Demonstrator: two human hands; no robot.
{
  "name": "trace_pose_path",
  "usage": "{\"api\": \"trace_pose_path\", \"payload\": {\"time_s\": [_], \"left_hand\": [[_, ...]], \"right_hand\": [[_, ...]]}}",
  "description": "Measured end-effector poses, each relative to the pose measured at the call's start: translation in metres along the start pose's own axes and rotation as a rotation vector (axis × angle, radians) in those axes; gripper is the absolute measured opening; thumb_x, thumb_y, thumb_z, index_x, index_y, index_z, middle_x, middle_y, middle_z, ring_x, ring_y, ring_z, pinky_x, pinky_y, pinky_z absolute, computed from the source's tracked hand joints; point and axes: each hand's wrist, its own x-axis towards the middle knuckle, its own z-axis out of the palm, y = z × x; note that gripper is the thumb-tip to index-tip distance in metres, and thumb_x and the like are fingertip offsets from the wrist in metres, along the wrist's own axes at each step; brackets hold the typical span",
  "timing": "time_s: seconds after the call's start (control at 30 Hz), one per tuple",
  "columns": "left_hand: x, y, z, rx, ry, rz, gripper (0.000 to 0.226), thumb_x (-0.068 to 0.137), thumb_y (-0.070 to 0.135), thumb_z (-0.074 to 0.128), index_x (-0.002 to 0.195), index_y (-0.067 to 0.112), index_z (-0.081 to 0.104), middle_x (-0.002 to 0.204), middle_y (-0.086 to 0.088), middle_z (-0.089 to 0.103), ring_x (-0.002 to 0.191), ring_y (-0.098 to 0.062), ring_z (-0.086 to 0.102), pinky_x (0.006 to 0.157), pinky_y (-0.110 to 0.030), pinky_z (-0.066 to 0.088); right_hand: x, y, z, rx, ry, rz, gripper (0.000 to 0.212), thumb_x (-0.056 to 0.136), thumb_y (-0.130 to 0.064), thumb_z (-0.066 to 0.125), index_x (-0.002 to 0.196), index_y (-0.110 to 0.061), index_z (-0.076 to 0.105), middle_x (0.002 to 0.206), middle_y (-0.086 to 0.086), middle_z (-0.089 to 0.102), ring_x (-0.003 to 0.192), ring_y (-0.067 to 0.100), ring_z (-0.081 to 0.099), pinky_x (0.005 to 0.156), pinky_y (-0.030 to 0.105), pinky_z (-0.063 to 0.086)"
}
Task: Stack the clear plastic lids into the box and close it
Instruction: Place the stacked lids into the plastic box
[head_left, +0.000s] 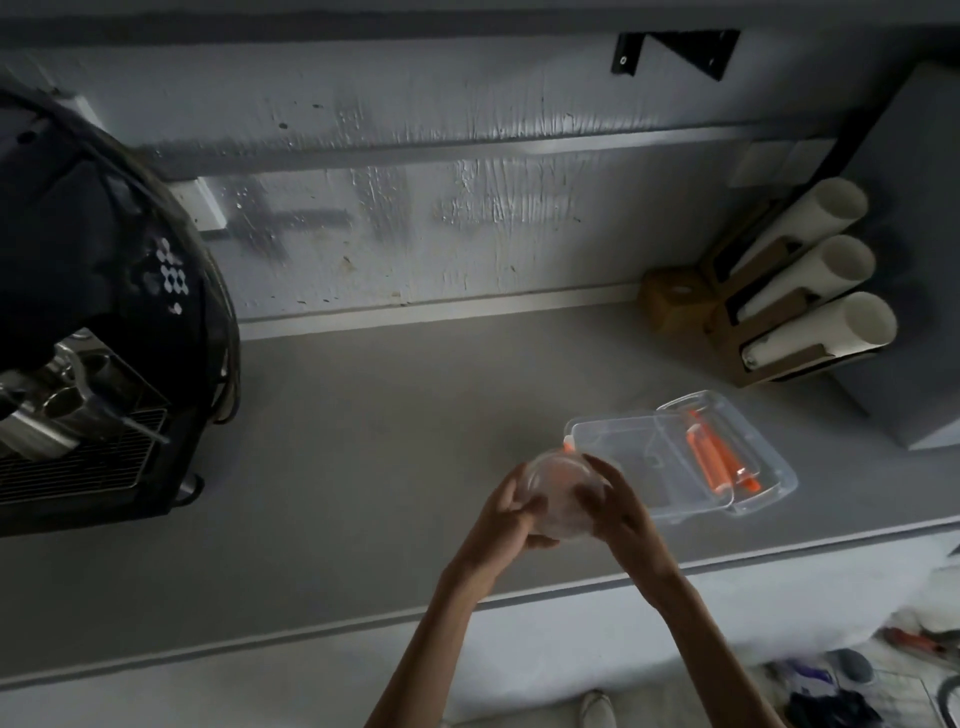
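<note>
Both hands meet over the grey counter (363, 441), just below the middle of the view. The left hand (506, 519) and the right hand (618, 501) together hold a stack of round clear plastic lids (563, 493); how many lids are in the stack cannot be counted, since they are see-through and blurred. The left hand's fingers curl around the stack's left and lower edge, and the right hand's fingers are spread and pressed against its right side, so both hands are clamped on the stack. The stack is lifted above the counter, touching nothing but the hands.

At about three o'clock from the stack, just beside the right hand, lies one clear plastic box (763, 467) with its one clear box lid (639, 457) lying askew across its left part, leaving the right end uncovered. Orange latches (717, 462) show through the plastic; one more orange piece sits at the box lid's near-left corner.

At nine to ten o'clock stands one black espresso machine (98, 291) with a metal drip grate. At one to two o'clock, against the wall, one brown cup dispenser (727, 322) holds three white sleeves of cups (821, 265). One black bracket (675, 49) is fixed on the wall at twelve o'clock.
</note>
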Motion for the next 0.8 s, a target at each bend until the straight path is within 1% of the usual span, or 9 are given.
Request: {"api": "trace_pose_path", "payload": {"time_s": [0.2, 0.3, 0.4, 0.43, 0.5, 0.57, 0.67, 0.73, 0.8], "left_hand": [[0.044, -0.021, 0.079, 0.219, 0.112, 0.041, 0.044, 0.093, 0.015, 0.049, 0.133, 0.031, 0.048, 0.125, -0.004, 0.062, 0.105, -0.021, 0.064, 0.066, -0.033, 0.059], [0.065, -0.026, 0.117, 0.285, 0.236, 0.093, 0.041, 0.092, 0.018, 0.054, 0.131, 0.026, 0.049, 0.129, 0.013, 0.05, 0.111, -0.006, 0.053, 0.088, -0.033, 0.052], [0.079, -0.032, 0.144, 0.238, 0.337, 0.081, 0.042, 0.095, 0.009, 0.05, 0.135, 0.017, 0.045, 0.133, 0.002, 0.051, 0.118, -0.012, 0.052, 0.098, -0.029, 0.044], [0.082, -0.035, 0.151, 0.216, 0.371, 0.092, 0.041, 0.096, 0.009, 0.049, 0.136, 0.016, 0.044, 0.137, -0.003, 0.051, 0.123, -0.017, 0.051, 0.104, -0.031, 0.041], [0.086, -0.041, 0.162, 0.1, 0.441, 0.089, 0.04, 0.095, 0.008, 0.049, 0.134, 0.016, 0.046, 0.136, -0.001, 0.053, 0.127, -0.02, 0.049, 0.11, -0.039, 0.037], [0.085, -0.042, 0.168, -0.024, 0.492, 0.07, 0.04, 0.094, 0.008, 0.051, 0.132, 0.022, 0.049, 0.127, 0.009, 0.057, 0.121, -0.019, 0.053, 0.107, -0.041, 0.04], [0.081, -0.042, 0.173, -0.029, 0.509, 0.099, 0.035, 0.097, 0.016, 0.049, 0.129, 0.029, 0.053, 0.127, 0.005, 0.059, 0.104, -0.012, 0.06, 0.088, -0.029, 0.05], [0.083, -0.044, 0.171, -0.031, 0.529, 0.13, 0.031, 0.097, 0.017, 0.048, 0.119, 0.038, 0.056, 0.124, 0.009, 0.057, 0.099, -0.008, 0.059, 0.082, -0.027, 0.048], [0.085, -0.044, 0.171, -0.047, 0.542, 0.111, 0.027, 0.095, 0.025, 0.05, 0.118, 0.036, 0.059, 0.124, -0.003, 0.059, 0.095, -0.013, 0.06, 0.084, -0.032, 0.049]], "right_hand": [[0.02, 0.002, -0.08, 0.058, -0.057, 0.129, 0.051, 0.086, -0.016, 0.061, 0.133, -0.008, 0.046, 0.121, 0.018, 0.061, 0.111, 0.033, 0.06, 0.078, 0.03, 0.056], [0.03, 0.003, -0.113, 0.063, -0.028, 0.125, 0.031, 0.093, 0.0, 0.052, 0.124, -0.005, 0.053, 0.107, 0.017, 0.063, 0.097, 0.028, 0.057, 0.067, 0.025, 0.054], [0.037, 0.004, -0.133, 0.089, -0.061, 0.162, 0.034, 0.094, 0.001, 0.048, 0.129, -0.001, 0.05, 0.111, 0.021, 0.06, 0.096, 0.025, 0.056, 0.078, 0.048, 0.056], [0.039, 0.004, -0.138, 0.098, -0.082, 0.183, 0.035, 0.095, 0.0, 0.048, 0.129, -0.001, 0.05, 0.11, 0.02, 0.06, 0.096, 0.025, 0.057, 0.079, 0.048, 0.056], [0.044, 0.004, -0.147, 0.139, -0.112, 0.218, 0.033, 0.095, -0.003, 0.05, 0.128, -0.005, 0.051, 0.106, 0.016, 0.061, 0.096, 0.025, 0.059, 0.072, 0.032, 0.059], [0.046, 0.006, -0.153, 0.179, -0.144, 0.234, 0.032, 0.095, -0.005, 0.051, 0.127, -0.007, 0.052, 0.102, 0.014, 0.063, 0.092, 0.024, 0.062, 0.068, 0.026, 0.06], [0.046, 0.01, -0.152, 0.18, -0.183, 0.261, 0.031, 0.096, -0.006, 0.05, 0.126, -0.005, 0.052, 0.096, 0.011, 0.064, 0.087, 0.021, 0.063, 0.068, 0.027, 0.06], [0.048, 0.012, -0.149, 0.172, -0.202, 0.276, 0.035, 0.095, -0.007, 0.051, 0.13, -0.003, 0.048, 0.105, 0.016, 0.062, 0.092, 0.024, 0.063, 0.071, 0.03, 0.059], [0.052, 0.012, -0.146, 0.196, -0.187, 0.285, 0.038, 0.094, -0.006, 0.053, 0.132, -0.004, 0.048, 0.116, 0.022, 0.058, 0.098, 0.027, 0.062, 0.071, 0.029, 0.059]]}}
